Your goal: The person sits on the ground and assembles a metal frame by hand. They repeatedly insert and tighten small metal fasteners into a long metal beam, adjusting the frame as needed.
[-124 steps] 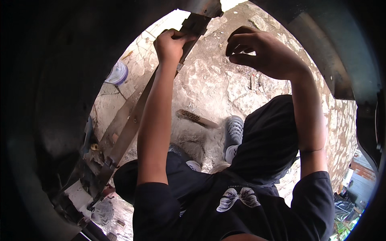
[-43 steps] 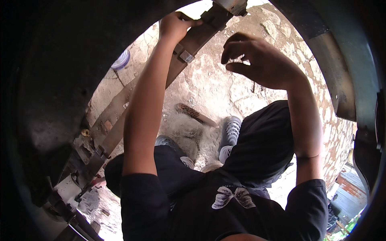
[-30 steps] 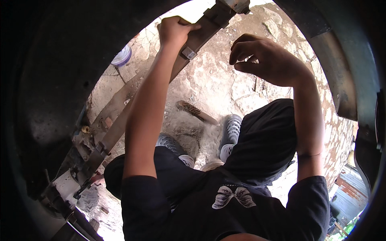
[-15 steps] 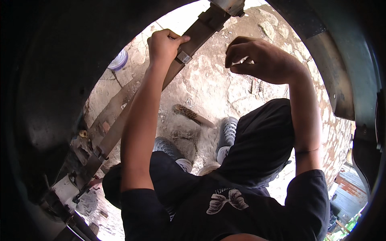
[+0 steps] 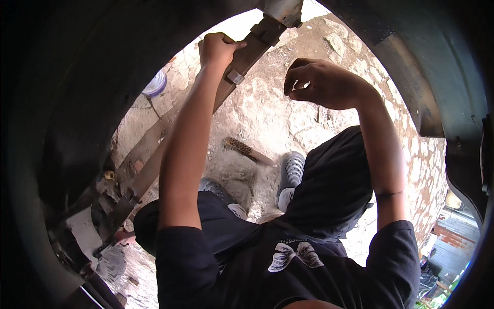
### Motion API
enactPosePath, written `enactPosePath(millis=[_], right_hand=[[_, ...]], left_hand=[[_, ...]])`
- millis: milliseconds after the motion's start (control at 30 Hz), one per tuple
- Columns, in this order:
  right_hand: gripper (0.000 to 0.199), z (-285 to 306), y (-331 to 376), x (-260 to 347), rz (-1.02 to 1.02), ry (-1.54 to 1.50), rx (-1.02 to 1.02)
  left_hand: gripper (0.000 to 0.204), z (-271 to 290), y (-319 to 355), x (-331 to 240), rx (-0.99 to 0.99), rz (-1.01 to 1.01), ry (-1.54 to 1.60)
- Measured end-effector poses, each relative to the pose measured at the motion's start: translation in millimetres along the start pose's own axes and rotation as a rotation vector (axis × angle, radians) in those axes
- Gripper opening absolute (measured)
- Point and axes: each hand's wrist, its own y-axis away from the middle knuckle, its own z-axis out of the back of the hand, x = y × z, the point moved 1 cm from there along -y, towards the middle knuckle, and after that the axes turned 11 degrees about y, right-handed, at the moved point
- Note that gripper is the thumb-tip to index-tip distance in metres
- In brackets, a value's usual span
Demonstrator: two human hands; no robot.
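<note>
A long brown leaf spring (image 5: pixel 253 51) slants from the upper middle toward the lower left, with a pale metal clip (image 5: pixel 235 77) round it. My left hand (image 5: pixel 217 50) is closed on its upper part, the thumb lying across the spring above the clip. To the right of it, my right hand (image 5: pixel 321 82) hangs in the air, apart from the spring. Its fingers curl toward the thumb in a pinch; whether anything small sits between the tips is hidden. Below, on the ground between my feet, lies a brush (image 5: pixel 249 151) with dark bristles and a wooden handle.
Dark curved body panels (image 5: pixel 67 103) surround me on both sides. A bracket (image 5: pixel 283 11) meets the spring's upper end. Rusty parts and a pale metal piece (image 5: pixel 84 230) crowd the lower left. A white and purple bucket (image 5: pixel 155 85) stands on the rough stony ground (image 5: pixel 262 103).
My left hand has shifted slightly up and right along the spring. My right hand has moved a little left, its fingers still curled. The view has shifted slightly.
</note>
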Motion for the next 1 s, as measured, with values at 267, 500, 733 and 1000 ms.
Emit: enactPosePath(millis=[267,500,733,1000], right_hand=[[0.027,-4.5,-10.6,-3.2,-0.039,0.026,-0.062],[0.030,-48.9,-33.0,20.6,0.018,0.028,-0.102],[0.053,-228.4,-31.1,64.3,-0.204,0.074,0.224],[0.053,-355.3,5.4,14.6,-0.110,0.204,0.294]], left_hand=[[0.034,59.8,87.4,6.9,-0.187,0.149,0.641],[0.040,79.8,191.7,8.2,-0.285,0.368,0.922],[0.028,-11.0,377.0,107.0,-0.607,0.972,1.080],[0.033,-71.6,372.8,130.5,-0.444,1.026,1.105]])
